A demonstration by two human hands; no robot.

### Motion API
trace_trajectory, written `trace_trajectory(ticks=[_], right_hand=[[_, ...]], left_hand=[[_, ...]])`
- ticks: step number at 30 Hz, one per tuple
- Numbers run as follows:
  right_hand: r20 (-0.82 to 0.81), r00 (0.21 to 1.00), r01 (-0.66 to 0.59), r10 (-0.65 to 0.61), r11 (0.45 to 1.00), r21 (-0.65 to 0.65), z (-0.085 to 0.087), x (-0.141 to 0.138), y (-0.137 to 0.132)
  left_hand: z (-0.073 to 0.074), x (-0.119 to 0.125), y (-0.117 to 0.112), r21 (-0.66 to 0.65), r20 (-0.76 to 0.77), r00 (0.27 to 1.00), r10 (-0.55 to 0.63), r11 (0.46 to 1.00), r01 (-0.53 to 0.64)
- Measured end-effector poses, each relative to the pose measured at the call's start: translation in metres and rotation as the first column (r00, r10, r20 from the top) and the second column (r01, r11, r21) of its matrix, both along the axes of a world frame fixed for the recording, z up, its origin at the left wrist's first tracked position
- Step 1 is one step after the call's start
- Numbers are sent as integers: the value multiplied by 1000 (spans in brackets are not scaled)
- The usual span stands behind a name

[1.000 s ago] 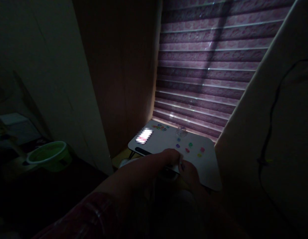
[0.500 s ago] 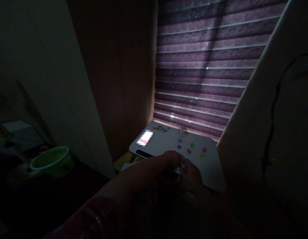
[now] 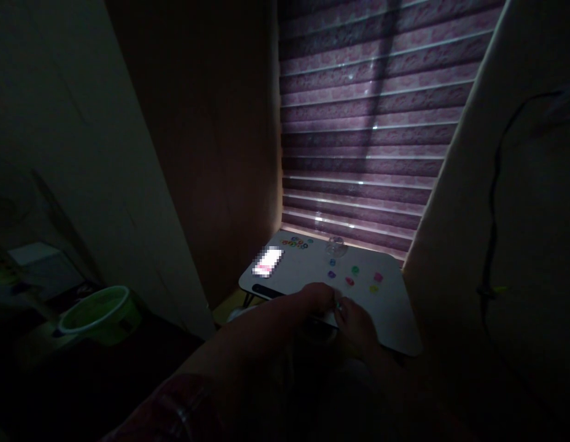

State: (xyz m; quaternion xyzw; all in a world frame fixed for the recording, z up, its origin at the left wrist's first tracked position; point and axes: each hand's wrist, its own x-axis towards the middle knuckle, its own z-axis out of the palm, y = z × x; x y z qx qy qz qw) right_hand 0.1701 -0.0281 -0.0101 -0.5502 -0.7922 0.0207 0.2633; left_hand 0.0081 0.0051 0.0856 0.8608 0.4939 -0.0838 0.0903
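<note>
Something tiny, maybe a bead (image 3: 339, 305), is pinched between left hand (image 3: 319, 299) and right hand (image 3: 354, 322), both curled shut at the worktop's (image 3: 395, 319) near edge. Five coloured beads (image 3: 354, 277) lie loose just beyond; more beads cluster (image 3: 295, 243) farther back.

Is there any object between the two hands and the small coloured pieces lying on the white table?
Nothing visible does. The left hand and right hand meet at the near edge of the white table; bare tabletop separates them from the small coloured pieces.
</note>
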Motion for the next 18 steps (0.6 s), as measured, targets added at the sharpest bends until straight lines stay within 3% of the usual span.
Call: trace_trajectory(ticks=[12, 18], right_hand=[[39, 999, 0, 0, 1000, -2, 6, 0, -4], [44, 999, -20, 21, 1000, -23, 11, -2, -6]], left_hand=[[10, 4, -9, 36, -47, 996, -81, 996, 83], [1, 1, -5, 10, -11, 993, -119, 993, 119]])
